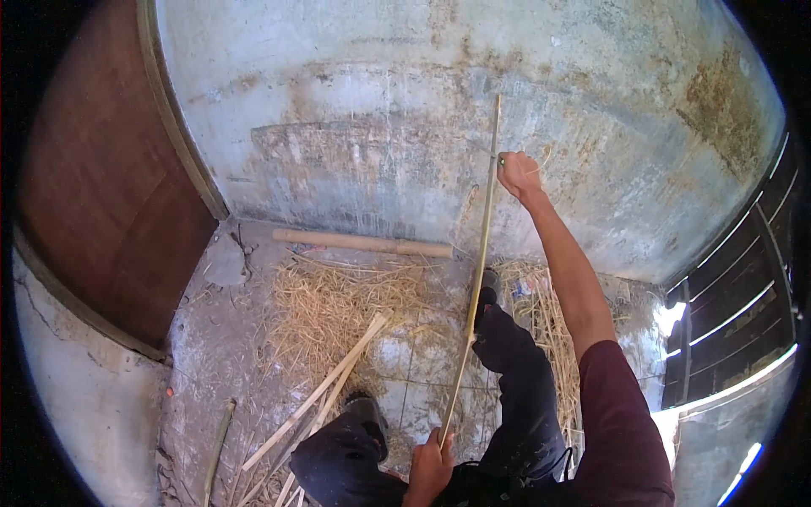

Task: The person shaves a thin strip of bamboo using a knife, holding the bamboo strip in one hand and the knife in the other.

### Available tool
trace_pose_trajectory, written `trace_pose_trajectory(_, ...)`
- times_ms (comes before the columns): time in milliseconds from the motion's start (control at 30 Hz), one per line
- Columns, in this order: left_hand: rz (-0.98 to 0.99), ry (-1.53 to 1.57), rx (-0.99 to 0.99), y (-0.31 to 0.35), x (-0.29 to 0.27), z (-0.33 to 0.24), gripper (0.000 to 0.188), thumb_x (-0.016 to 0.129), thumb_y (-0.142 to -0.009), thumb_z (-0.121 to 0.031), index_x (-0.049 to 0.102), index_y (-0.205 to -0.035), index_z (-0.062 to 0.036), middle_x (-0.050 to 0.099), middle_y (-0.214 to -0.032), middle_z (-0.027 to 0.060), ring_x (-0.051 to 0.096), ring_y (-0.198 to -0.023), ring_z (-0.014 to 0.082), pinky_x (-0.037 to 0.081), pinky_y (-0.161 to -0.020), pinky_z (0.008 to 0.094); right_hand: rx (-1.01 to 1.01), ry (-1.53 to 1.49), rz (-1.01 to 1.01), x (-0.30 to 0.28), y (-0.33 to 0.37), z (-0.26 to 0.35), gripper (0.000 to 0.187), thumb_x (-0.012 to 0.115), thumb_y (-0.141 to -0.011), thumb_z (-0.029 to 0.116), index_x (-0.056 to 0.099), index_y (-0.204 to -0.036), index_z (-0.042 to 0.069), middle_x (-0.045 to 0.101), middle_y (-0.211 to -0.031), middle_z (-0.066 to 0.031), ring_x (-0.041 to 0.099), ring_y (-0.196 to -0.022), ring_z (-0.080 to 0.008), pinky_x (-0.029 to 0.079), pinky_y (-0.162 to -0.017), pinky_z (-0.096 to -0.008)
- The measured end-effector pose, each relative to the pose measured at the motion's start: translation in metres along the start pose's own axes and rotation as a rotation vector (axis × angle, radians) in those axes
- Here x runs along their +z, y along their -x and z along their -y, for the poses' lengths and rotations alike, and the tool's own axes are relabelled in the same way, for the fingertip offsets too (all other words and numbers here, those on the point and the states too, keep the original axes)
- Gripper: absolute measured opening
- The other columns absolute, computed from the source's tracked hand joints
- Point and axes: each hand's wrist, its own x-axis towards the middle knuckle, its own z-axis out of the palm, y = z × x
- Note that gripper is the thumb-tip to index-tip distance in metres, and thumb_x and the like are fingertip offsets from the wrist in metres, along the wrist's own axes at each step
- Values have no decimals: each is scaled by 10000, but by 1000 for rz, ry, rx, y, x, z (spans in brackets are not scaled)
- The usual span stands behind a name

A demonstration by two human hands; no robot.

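A long, narrow bamboo strip [485, 245] runs from near my lap up toward the wall, passing beside my right knee. Its near end is in my left hand [429, 466], with the fingers closed round it. Close to the far end, my right hand [519, 174] is closed on a knife; the thin grey blade [483, 151] points left across the strip, and most of the handle is hidden in the fist. A fine pale shaving curls beside the right wrist.
Pale shavings [338, 300] are heaped on the floor, with more beside my right leg. Split bamboo strips [317, 393] lean by my left leg. A bamboo pole [363, 243] lies along the stained wall [363, 152]. At left is a brown door [110, 169]; at right, dark slats [735, 296].
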Motion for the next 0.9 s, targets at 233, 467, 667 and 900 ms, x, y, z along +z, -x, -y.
trace_pose_trajectory(233,-26,14,54,1,21,31,339,517,-1068,-233,634,-1312,-28,674,-923,337,631,-860,575,500,-733,624,-20,31,-14,8,-17,-8,190,633,-853,204,750,-868,56,715,-812,-266,725,-785,-454,597,-714,-539)
trace_pose_trajectory(467,-35,-46,-77,3,2,-13,392,526,-1081,-338,645,-1115,33,677,-839,304,693,-847,505,522,-744,553,-60,55,-22,11,-21,-20,217,644,-864,235,750,-865,45,715,-812,-268,724,-785,-459,598,-707,-528)
trace_pose_trajectory(667,-41,-27,58,0,18,15,320,521,-1061,-201,628,-1286,-1,658,-900,346,622,-858,578,485,-717,626,-50,94,-59,21,-51,-32,177,651,-821,183,736,-824,28,728,-844,-270,741,-824,-458,607,-718,-514)
trace_pose_trajectory(900,-88,381,22,7,69,106,340,526,-1067,-197,611,-1296,40,651,-898,352,608,-842,580,470,-703,625,126,209,5,24,-112,-65,303,565,-913,230,734,-867,-17,725,-883,-315,737,-888,-486,608,-782,-546)
